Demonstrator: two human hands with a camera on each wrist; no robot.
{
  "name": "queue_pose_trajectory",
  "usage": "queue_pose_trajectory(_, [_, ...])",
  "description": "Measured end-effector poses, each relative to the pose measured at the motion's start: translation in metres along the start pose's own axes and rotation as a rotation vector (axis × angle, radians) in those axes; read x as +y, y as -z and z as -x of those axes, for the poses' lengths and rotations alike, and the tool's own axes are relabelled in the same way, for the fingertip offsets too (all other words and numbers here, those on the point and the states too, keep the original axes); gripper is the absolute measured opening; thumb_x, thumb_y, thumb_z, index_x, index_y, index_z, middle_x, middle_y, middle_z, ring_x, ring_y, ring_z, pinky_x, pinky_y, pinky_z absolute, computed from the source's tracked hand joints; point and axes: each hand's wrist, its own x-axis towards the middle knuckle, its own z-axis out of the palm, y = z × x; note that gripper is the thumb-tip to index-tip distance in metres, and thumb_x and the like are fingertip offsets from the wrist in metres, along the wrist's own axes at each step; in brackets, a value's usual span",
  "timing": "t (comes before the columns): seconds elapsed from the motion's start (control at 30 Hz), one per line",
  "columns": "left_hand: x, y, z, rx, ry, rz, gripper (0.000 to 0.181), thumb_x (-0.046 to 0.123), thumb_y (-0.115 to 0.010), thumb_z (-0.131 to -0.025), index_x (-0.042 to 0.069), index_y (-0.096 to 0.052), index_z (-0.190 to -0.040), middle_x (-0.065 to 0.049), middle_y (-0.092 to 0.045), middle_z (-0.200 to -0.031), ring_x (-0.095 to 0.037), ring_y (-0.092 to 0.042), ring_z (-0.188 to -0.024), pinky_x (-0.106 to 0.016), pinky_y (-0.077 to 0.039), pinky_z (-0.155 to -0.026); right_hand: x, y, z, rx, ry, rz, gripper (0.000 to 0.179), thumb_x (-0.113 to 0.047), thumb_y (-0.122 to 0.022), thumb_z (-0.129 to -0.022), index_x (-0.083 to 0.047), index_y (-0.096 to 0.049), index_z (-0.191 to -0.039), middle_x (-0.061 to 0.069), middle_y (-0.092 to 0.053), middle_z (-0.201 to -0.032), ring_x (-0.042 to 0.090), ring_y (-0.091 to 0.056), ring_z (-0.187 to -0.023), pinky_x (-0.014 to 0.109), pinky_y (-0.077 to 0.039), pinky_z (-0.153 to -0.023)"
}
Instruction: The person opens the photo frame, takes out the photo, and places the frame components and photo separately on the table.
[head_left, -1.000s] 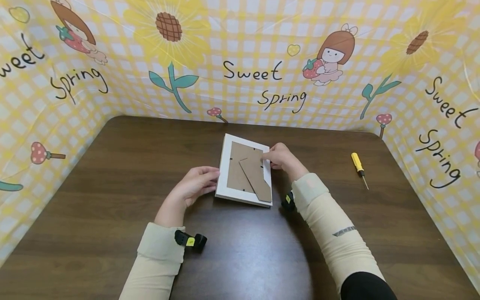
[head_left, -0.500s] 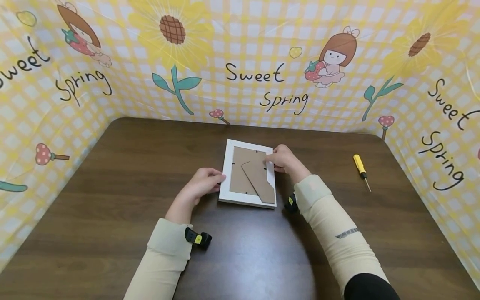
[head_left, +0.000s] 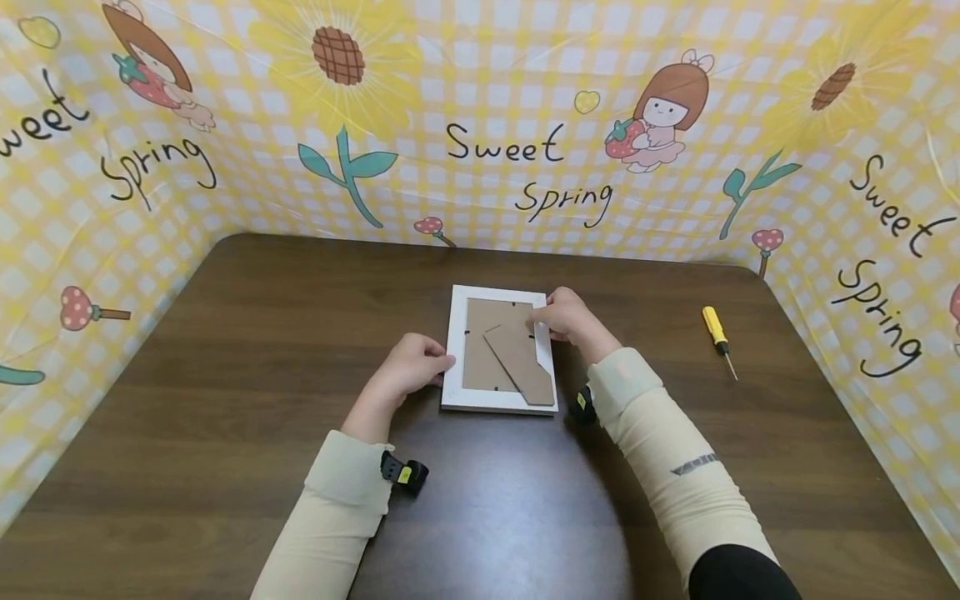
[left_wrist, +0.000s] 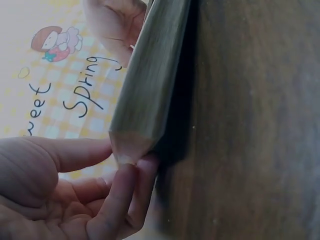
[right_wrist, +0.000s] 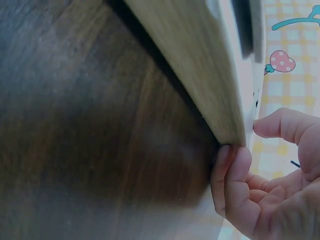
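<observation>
A white picture frame (head_left: 454, 333) lies back side up in the middle of the table, its brown backing board (head_left: 480, 312) and angled stand leg (head_left: 517, 362) showing. Small dark tabs sit around the board's edge. With thumb on top and fingertips at the side, my left hand (head_left: 408, 364) pinches the frame's left edge. On the opposite side my right hand (head_left: 572, 317) grips the right edge, its thumb over the back. Both wrist views show the frame's side (left_wrist: 150, 75) between thumb and fingers, with a dark gap or shadow beneath it.
A screwdriver (head_left: 716, 329) with a yellow handle lies on the right part of the brown wooden table (head_left: 225, 400). Behind and at both sides hangs a yellow checked cloth (head_left: 480, 83) with printed flowers and words.
The picture frame has turned slightly and come down flatter, a little nearer and to the right. Both hands have moved along with it, keeping hold. The screwdriver has stayed put.
</observation>
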Motion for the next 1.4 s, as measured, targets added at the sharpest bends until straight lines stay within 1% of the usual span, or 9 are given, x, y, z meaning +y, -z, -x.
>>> queue_pose_trajectory(0.2, [0.005,-0.001,0.002,0.030,-0.006,-0.128,0.025,0.017,-0.062,-0.097,-0.004,-0.072,-0.108,-0.016,-0.070,-0.097,-0.021,-0.067,-0.078,-0.030,-0.049,-0.070,0.001,-0.001,-0.001,0.001,0.003,0.024,0.035,-0.019,-0.066,-0.092,0.000,-0.045,-0.112,0.010,-0.046,-0.103,0.017,-0.046,-0.072,0.021,-0.043,-0.056])
queue_pose_trajectory(0.37, [0.010,-0.002,0.002,0.043,-0.013,-0.171,0.022,0.017,-0.063,-0.097,-0.002,-0.074,-0.102,-0.014,-0.069,-0.086,-0.021,-0.060,-0.074,-0.027,-0.044,-0.062,0.000,-0.001,-0.002,0.017,0.001,0.048,0.034,-0.019,-0.066,-0.093,0.000,-0.045,-0.112,0.010,-0.047,-0.103,0.017,-0.046,-0.072,0.022,-0.043,-0.056])
queue_pose_trajectory(0.47, [0.012,-0.001,0.001,0.045,-0.007,-0.202,0.021,0.017,-0.064,-0.096,-0.001,-0.075,-0.099,-0.013,-0.070,-0.083,-0.021,-0.060,-0.073,-0.028,-0.043,-0.062,-0.001,-0.001,-0.001,0.017,0.018,0.053,0.033,-0.018,-0.066,-0.092,0.000,-0.045,-0.112,0.010,-0.047,-0.103,0.017,-0.047,-0.072,0.022,-0.043,-0.056])
queue_pose_trajectory(0.6, [0.014,0.001,-0.001,0.047,0.002,-0.235,0.018,0.014,-0.066,-0.095,-0.001,-0.074,-0.097,-0.011,-0.071,-0.078,-0.019,-0.065,-0.071,-0.029,-0.044,-0.066,-0.002,0.000,0.000,0.010,0.043,0.053,0.033,-0.018,-0.065,-0.092,0.000,-0.045,-0.111,0.010,-0.047,-0.104,0.017,-0.047,-0.074,0.022,-0.043,-0.057])
queue_pose_trajectory(0.7, [0.015,0.002,-0.003,0.049,-0.012,-0.244,0.017,0.011,-0.065,-0.094,-0.002,-0.074,-0.095,-0.011,-0.072,-0.074,-0.019,-0.067,-0.070,-0.030,-0.046,-0.069,-0.001,0.001,0.001,0.015,0.054,0.065,0.033,-0.018,-0.065,-0.093,0.000,-0.045,-0.111,0.010,-0.047,-0.103,0.016,-0.045,-0.070,0.022,-0.042,-0.057])
queue_pose_trajectory(0.97, [0.017,-0.001,-0.003,0.048,-0.033,-0.250,0.016,0.010,-0.064,-0.094,-0.002,-0.075,-0.091,-0.010,-0.072,-0.072,-0.018,-0.067,-0.069,-0.027,-0.045,-0.066,0.003,0.003,0.002,0.011,0.044,0.067,0.032,-0.018,-0.063,-0.094,0.000,-0.044,-0.110,0.010,-0.045,-0.102,0.014,-0.042,-0.065,0.021,-0.042,-0.056])
queue_pose_trajectory(1.1, [0.019,-0.001,-0.005,0.052,-0.036,-0.267,0.015,0.009,-0.064,-0.093,-0.001,-0.074,-0.091,-0.011,-0.072,-0.073,-0.020,-0.066,-0.070,-0.028,-0.045,-0.067,0.005,0.004,0.000,0.006,0.047,0.044,0.032,-0.019,-0.063,-0.094,0.000,-0.043,-0.110,0.010,-0.045,-0.104,0.016,-0.044,-0.071,0.021,-0.043,-0.058])
queue_pose_trajectory(1.2, [0.019,-0.002,-0.005,0.044,-0.031,-0.267,0.015,0.010,-0.064,-0.094,-0.001,-0.073,-0.094,-0.011,-0.072,-0.074,-0.019,-0.068,-0.070,-0.030,-0.046,-0.069,0.009,0.007,0.000,-0.005,0.044,0.015,0.032,-0.019,-0.064,-0.094,0.000,-0.046,-0.114,0.010,-0.047,-0.106,0.017,-0.047,-0.075,0.021,-0.045,-0.059])
queue_pose_trajectory(1.4, [0.016,-0.005,-0.001,0.021,-0.014,-0.230,0.024,0.017,-0.062,-0.097,-0.002,-0.068,-0.111,-0.014,-0.071,-0.091,-0.016,-0.070,-0.067,-0.035,-0.052,-0.078,0.014,0.018,0.001,-0.010,0.027,-0.085,0.035,-0.023,-0.059,-0.099,0.002,-0.053,-0.123,0.010,-0.053,-0.097,0.014,-0.055,-0.065,0.022,-0.051,-0.061])
